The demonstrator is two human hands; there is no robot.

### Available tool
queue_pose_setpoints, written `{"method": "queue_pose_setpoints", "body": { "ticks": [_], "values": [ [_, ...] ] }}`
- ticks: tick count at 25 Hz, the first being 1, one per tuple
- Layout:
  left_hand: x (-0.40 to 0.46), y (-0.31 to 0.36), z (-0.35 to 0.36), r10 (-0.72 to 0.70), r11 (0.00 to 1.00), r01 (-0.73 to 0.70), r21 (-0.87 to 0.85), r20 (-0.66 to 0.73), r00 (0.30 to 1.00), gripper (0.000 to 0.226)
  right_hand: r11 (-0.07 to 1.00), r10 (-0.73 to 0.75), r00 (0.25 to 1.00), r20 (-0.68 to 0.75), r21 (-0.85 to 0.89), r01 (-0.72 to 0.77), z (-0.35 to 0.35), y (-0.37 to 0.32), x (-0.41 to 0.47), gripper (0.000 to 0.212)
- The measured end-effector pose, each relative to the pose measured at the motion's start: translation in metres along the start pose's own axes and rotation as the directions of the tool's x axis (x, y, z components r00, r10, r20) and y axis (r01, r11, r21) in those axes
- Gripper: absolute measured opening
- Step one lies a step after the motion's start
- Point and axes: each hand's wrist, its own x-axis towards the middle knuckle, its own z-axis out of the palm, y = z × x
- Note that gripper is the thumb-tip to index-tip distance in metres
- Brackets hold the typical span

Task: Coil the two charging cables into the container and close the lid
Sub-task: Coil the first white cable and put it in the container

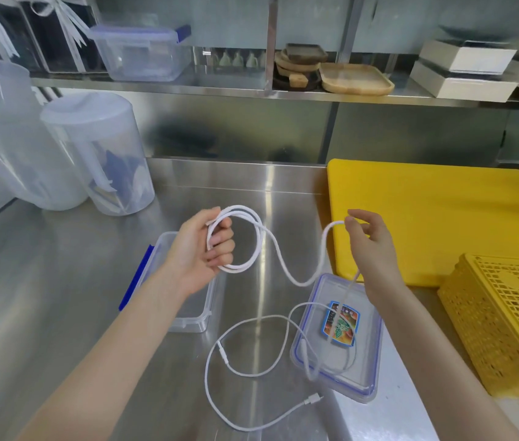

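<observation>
My left hand grips a coil of a white charging cable above the steel counter. That cable sags in a loop and rises to my right hand, which pinches it between fingers; its tail hangs down over the lid. A second white cable lies loose on the counter, partly over the lid, with its plug near the front. The clear container with a blue clasp sits under my left wrist, open. Its clear lid, with a blue seal and a colourful sticker, lies flat at the right.
A yellow cutting board lies at the right, and a yellow plastic basket stands in front of it. Clear plastic pitchers stand at the back left. A shelf above holds another clear box, wooden trays and white boxes.
</observation>
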Motion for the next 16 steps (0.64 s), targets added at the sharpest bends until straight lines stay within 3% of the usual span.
{"method": "queue_pose_setpoints", "body": {
  "ticks": [2,4,6,9,11,13,16],
  "values": [
    [-0.006,0.000,-0.001,-0.028,0.997,0.029,-0.077,0.018,0.999,0.023,0.996,-0.004,0.998,0.055,-0.086,0.008,0.000,0.003,-0.002,0.026],
    [-0.010,-0.003,0.002,-0.046,0.991,0.053,-0.123,0.060,0.997,0.021,0.994,-0.032,0.978,0.207,-0.098,0.053,0.009,0.002,-0.011,0.023],
    [-0.013,-0.007,0.009,-0.058,0.988,0.073,-0.139,0.113,0.992,0.022,0.992,-0.081,0.928,0.363,-0.058,0.109,0.021,-0.001,-0.021,0.022],
    [-0.015,-0.013,0.017,-0.058,0.990,0.080,-0.114,0.185,0.981,0.023,0.954,-0.210,0.792,0.573,-0.058,0.294,0.037,-0.004,-0.027,0.026],
    [-0.017,-0.016,0.018,-0.063,0.992,0.085,-0.088,0.226,0.972,0.023,0.924,-0.285,0.771,0.569,-0.051,0.379,0.041,-0.007,-0.027,0.013],
    [-0.019,-0.016,0.013,-0.106,0.994,0.113,-0.007,0.299,0.948,0.024,0.914,-0.300,0.782,0.546,-0.068,0.399,0.038,-0.009,-0.026,0.021],
    [-0.022,-0.009,0.004,-0.236,0.954,0.136,0.268,0.390,0.890,0.032,0.847,-0.301,0.699,0.648,-0.156,0.508,0.030,-0.010,-0.025,0.025]
  ]
}}
